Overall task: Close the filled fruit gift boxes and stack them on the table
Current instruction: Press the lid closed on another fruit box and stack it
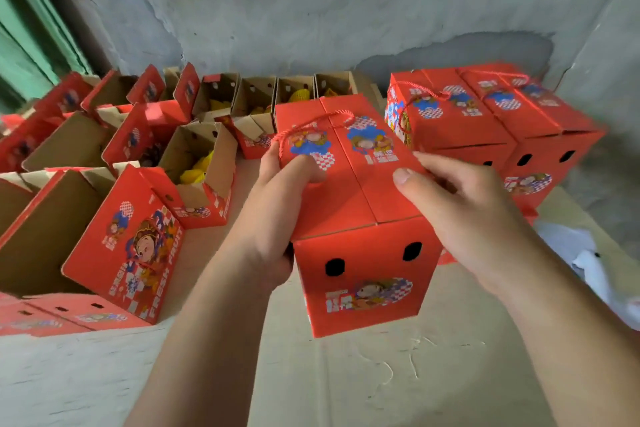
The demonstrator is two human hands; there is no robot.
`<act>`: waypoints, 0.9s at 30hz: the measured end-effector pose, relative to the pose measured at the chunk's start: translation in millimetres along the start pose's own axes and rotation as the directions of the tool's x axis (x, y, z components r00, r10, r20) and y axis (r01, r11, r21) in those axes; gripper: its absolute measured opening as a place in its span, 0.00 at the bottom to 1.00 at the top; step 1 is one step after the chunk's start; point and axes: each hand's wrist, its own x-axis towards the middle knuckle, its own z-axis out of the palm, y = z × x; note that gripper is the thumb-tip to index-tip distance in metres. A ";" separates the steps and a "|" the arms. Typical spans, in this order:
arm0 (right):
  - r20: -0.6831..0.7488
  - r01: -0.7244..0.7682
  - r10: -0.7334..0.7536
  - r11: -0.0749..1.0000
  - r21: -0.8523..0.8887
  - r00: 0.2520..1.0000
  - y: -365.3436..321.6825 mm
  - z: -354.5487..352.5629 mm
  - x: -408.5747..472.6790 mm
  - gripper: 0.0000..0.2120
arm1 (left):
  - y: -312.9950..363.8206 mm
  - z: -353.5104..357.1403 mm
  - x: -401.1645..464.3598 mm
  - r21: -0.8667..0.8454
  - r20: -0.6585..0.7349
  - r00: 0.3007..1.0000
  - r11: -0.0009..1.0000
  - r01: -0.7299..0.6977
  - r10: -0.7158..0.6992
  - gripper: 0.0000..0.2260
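A closed red fruit gift box [360, 218] with a red rope handle sits in the middle, its two top flaps meeting along a centre seam. My left hand [277, 204] grips its left edge, thumb pressed on the top flap and fingers wrapped down the side. At the right top edge my right hand [457, 204] holds the box, thumb on the right flap. Behind it to the right stands a stack of closed red boxes [485, 121]. Several open boxes [194, 163] with yellow fruit inside stand to the left and behind.
The table [346, 374] is covered with pale cardboard sheet. An open box [114, 243] leans at the near left, with flat red boxes under it. White crumpled material [595, 263] lies at the right edge. A grey concrete wall rises close behind.
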 end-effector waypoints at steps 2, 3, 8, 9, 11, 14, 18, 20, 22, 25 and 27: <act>-0.075 0.035 -0.038 0.998 -0.047 0.996 1.2 -8.8 32.0 0.26 | 6.3 7.3 33.5 0.023 -0.050 0.992 0.993 0.114 -0.113 0.08; -0.097 0.046 -0.053 0.996 -0.074 0.994 4.5 -11.5 49.7 0.27 | 9.2 11.1 50.5 -0.016 -0.111 0.988 0.995 0.103 -0.105 0.12; -0.066 0.001 -0.022 0.951 -0.309 0.998 43.6 2.9 116.0 0.23 | -16.3 20.9 125.6 -0.085 -0.200 0.979 0.995 -0.048 0.030 0.23; -0.012 -0.013 0.009 0.890 -0.456 1.000 55.2 10.9 117.3 0.24 | -27.9 23.5 134.8 -0.080 -0.197 0.980 0.996 -0.026 0.010 0.23; 0.045 0.050 -0.023 0.644 -0.763 0.999 75.4 27.3 105.9 0.33 | -56.1 26.0 149.0 -0.078 -0.188 0.982 0.997 0.003 -0.018 0.19; 0.128 0.181 -0.143 0.476 -0.861 0.981 95.2 36.9 90.2 0.44 | -78.4 30.2 152.5 -0.162 -0.209 0.975 0.986 0.037 -0.071 0.16; 0.101 0.204 -0.228 0.494 -0.845 0.968 106.0 27.7 107.3 0.36 | -81.2 24.7 160.3 -0.205 -0.228 0.970 0.978 0.032 -0.079 0.15; 0.057 0.187 -0.250 0.536 -0.823 0.967 109.7 30.9 109.9 0.33 | -83.1 22.7 161.0 -0.186 -0.213 0.973 0.981 0.048 -0.088 0.17; 0.020 0.190 -0.291 0.568 -0.801 0.956 115.3 39.1 106.0 0.33 | -83.1 23.9 159.2 -0.186 -0.218 0.971 0.981 0.063 -0.104 0.16; -0.049 0.175 -0.332 0.611 -0.772 0.942 123.0 47.2 102.3 0.33 | -81.8 27.8 154.6 -0.179 -0.274 0.957 0.983 0.047 -0.096 0.14; -0.088 0.138 -0.310 0.638 -0.758 0.947 123.2 52.9 99.8 0.35 | -81.4 29.7 150.1 -0.146 -0.316 0.946 0.989 0.031 -0.076 0.13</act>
